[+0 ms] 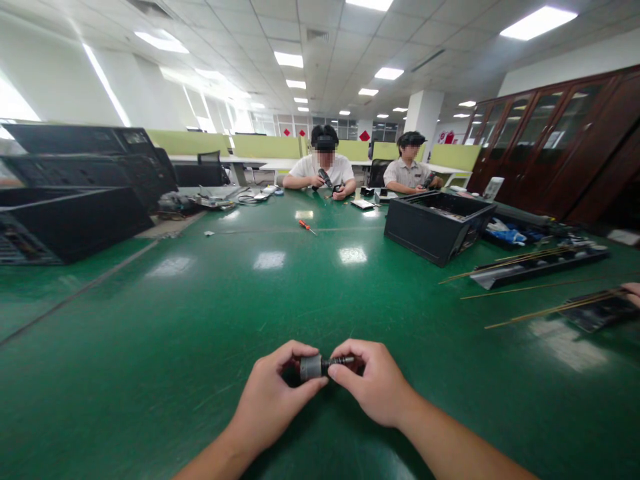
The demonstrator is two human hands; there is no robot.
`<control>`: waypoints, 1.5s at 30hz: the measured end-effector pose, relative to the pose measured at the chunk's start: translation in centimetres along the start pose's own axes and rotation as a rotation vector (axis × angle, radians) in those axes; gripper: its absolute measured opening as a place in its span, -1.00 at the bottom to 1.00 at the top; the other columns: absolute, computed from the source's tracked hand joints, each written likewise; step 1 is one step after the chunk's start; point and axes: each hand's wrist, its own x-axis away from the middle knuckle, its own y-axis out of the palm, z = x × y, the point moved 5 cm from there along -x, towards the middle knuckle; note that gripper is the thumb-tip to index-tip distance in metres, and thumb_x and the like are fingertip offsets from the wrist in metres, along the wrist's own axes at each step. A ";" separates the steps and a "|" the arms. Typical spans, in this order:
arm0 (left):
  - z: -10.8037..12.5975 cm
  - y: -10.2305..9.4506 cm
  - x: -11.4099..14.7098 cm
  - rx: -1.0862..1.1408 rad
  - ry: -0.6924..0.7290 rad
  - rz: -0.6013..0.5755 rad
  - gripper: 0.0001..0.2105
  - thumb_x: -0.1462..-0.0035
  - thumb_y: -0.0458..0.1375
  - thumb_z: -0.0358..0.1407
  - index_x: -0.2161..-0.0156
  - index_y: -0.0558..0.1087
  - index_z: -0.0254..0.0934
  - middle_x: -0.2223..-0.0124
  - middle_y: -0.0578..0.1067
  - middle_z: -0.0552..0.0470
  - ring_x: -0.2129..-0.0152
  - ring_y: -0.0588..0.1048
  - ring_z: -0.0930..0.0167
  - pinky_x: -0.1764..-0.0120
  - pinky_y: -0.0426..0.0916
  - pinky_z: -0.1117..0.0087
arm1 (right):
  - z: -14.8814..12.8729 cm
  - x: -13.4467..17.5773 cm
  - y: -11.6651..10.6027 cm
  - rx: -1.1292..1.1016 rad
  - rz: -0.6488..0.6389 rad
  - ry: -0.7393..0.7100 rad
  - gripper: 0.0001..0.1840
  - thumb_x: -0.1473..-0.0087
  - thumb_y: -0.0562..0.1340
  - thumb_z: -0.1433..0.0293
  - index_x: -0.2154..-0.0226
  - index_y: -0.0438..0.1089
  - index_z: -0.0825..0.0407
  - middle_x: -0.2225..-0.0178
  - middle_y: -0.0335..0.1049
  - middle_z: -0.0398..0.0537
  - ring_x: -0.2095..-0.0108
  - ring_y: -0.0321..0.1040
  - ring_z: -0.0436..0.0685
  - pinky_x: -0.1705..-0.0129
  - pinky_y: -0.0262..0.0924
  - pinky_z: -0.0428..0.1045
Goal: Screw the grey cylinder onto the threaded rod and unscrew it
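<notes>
A small grey metal cylinder with a dark ridged shaft [311, 367], similar to a little motor, is held level just above the green table in front of me. My left hand [276, 393] has its thumb and fingers closed around the thick cylinder end. On the other side, my right hand [370, 380] pinches the thin shaft, which points to the right. Fingers hide part of both ends, and something dark red shows behind them.
An orange screwdriver [306, 227] lies farther up the green table [210, 313]. Black computer cases [435, 227] stand right and left. Thin brass-coloured rods [550, 310] lie at right near another person's hand [633, 292]. Two people [325, 170] sit opposite, holding power tools.
</notes>
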 end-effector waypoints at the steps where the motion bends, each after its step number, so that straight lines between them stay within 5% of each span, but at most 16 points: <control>1: 0.1 0.0 0.0 0.002 0.002 0.003 -0.76 0.04 0.32 -0.24 0.22 0.49 -0.22 0.30 0.57 0.07 0.33 0.55 0.33 0.23 0.39 0.35 | 0.0 0.0 0.0 0.001 -0.002 -0.002 -0.91 -0.04 0.28 0.38 0.37 0.50 0.06 0.51 0.38 -0.18 0.49 0.24 -0.01 0.43 0.09 -0.11; 45: 0.2 -0.4 0.0 -0.012 0.011 0.051 -0.74 0.04 0.33 -0.21 0.21 0.49 -0.23 0.30 0.58 0.04 0.34 0.56 0.31 0.24 0.41 0.35 | 0.2 -0.3 -0.5 -0.025 0.029 0.004 -0.93 -0.02 0.25 0.43 0.38 0.46 0.08 0.51 0.37 -0.17 0.50 0.24 -0.01 0.42 0.13 -0.11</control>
